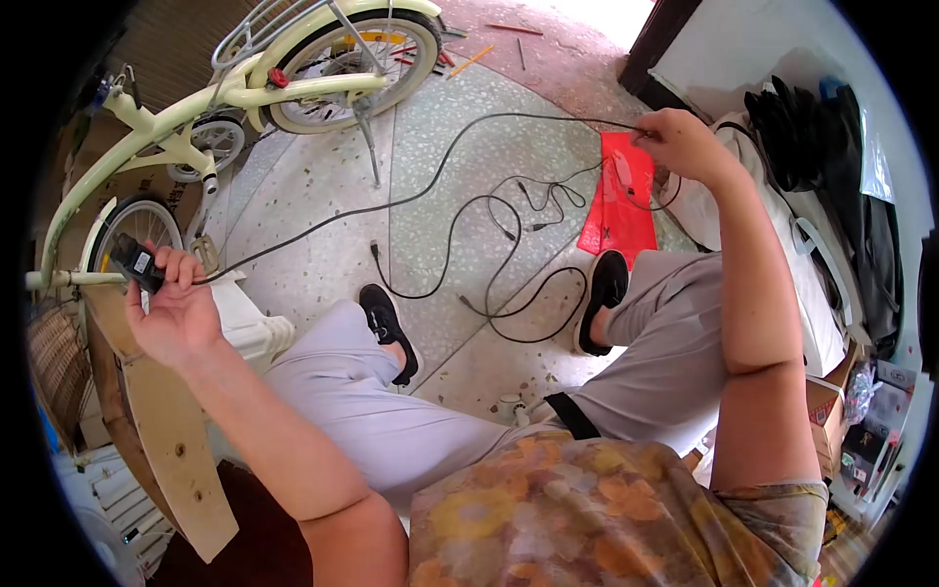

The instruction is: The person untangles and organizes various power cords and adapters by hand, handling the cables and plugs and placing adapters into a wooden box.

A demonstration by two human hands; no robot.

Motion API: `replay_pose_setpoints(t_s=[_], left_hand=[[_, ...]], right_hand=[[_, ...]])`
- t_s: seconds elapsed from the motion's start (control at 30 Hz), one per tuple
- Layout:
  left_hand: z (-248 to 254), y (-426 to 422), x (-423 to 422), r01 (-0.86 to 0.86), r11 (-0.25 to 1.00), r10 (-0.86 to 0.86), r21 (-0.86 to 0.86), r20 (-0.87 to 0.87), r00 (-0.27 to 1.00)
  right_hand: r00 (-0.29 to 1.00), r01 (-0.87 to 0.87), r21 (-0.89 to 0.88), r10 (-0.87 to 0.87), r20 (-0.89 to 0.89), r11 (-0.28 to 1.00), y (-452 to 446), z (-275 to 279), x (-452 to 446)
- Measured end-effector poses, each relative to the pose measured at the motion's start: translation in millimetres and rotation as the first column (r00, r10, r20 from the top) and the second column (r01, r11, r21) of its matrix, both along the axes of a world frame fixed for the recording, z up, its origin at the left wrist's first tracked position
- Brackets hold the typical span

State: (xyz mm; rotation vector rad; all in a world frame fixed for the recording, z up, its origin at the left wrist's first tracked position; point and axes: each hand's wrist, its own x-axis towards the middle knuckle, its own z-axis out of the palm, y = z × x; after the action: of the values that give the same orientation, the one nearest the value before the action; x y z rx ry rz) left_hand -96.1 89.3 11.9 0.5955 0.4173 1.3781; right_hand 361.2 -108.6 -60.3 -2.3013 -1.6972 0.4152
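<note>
My left hand point(178, 311) is closed on a black power adapter point(143, 266) with a small white label. From the adapter a black cable point(391, 203) runs in a long slack curve up to my right hand point(685, 147), which pinches it at the upper right. A short end of cable hangs below my right hand, in front of a red plastic bag point(608, 220) on the floor. Other thin black cables point(452, 240) with plugs lie in loose loops on the floor between my feet. Whether these join the held cable I cannot tell.
A pale yellow bicycle point(235, 96) stands on its kickstand at the upper left. Several pencils point(471, 61) lie scattered at the back. A wooden board point(176, 455) is at my left; bags and dark clothes point(851, 196) are piled at my right.
</note>
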Motion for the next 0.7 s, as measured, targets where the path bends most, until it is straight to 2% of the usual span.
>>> replay_pose_setpoints(t_s=[0.07, 0.13, 0.17, 0.23, 0.3, 0.37, 0.43, 0.47, 0.53, 0.57, 0.63, 0.67, 0.7], left_hand=[[1.3, -2.8, 3.7, -0.007, 1.000, 0.007, -0.021, -0.003, 1.000], [1.0, -5.4, 7.0, 0.022, 1.000, -0.022, -0.014, 0.003, 1.000], [0.9, -6.4, 8.0, 0.051, 0.999, -0.051, -0.003, 0.008, 0.999], [0.6, -6.3, 9.1, 0.069, 0.998, -0.069, -0.001, 0.028, 0.997], [1.7, -7.1, 10.7, 0.085, 0.996, -0.085, 0.002, 0.049, 0.995], [3.8, -8.6, 13.9, 0.090, 0.996, -0.090, -0.001, 0.042, 0.995], [2.0, -10.1, 16.0, 0.111, 0.994, -0.111, 0.002, 0.052, 0.992], [1.7, -11.3, 18.0, 0.137, 0.990, -0.138, 0.010, 0.060, 0.989], [4.1, -17.7, 27.3, 0.157, 0.988, -0.156, -0.007, 0.081, 0.984], [5.5, -21.6, 32.2, 0.177, 0.984, -0.174, -0.022, 0.104, 0.979], [8.5, -27.8, 40.1, 0.183, 0.982, -0.176, -0.037, 0.142, 0.974], [9.7, -30.5, 43.0, 0.196, 0.979, -0.184, -0.052, 0.181, 0.966], [10.9, -31.5, 44.3, 0.189, 0.980, -0.177, -0.055, 0.180, 0.968]], right_hand=[[0.998, 0.032, -0.014, -0.032, -0.060, 0.999, 0.2, -1.7, -2.8], [0.991, -0.131, 0.030, 0.131, 0.001, 0.991, 2.9, -12.9, -3.0], [0.991, -0.133, 0.027, 0.133, 0.001, 0.991, 5.5, -21.1, -4.8], [0.977, -0.212, -0.191, 0.212, -0.018, 0.958, 13.2, -42.0, -12.4], [0.945, -0.278, -0.278, 0.210, -0.250, 0.920, 16.9, -62.5, -31.4], [0.870, -0.365, -0.431, 0.137, -0.474, 0.825, 20.0, -94.5, -50.0], [0.756, -0.497, -0.363, 0.188, -0.627, 0.788, 14.6, -126.9, -65.6], [0.755, -0.498, -0.364, 0.187, -0.629, 0.787, 13.6, -139.2, -72.1], [0.824, -0.552, -0.371, 0.420, -0.380, 0.747, 20.0, -159.1, -82.3], [0.822, -0.555, -0.372, 0.423, -0.380, 0.744, 28.6, -173.4, -83.9], [0.933, -0.356, -0.474, 0.276, -0.232, 0.805, 47.8, -208.4, -88.5], [0.931, -0.360, -0.477, 0.277, -0.238, 0.802, 51.7, -227.2, -93.2], [0.961, -0.226, -0.441, 0.124, -0.248, 0.868, 57.6, -247.1, -95.8]])
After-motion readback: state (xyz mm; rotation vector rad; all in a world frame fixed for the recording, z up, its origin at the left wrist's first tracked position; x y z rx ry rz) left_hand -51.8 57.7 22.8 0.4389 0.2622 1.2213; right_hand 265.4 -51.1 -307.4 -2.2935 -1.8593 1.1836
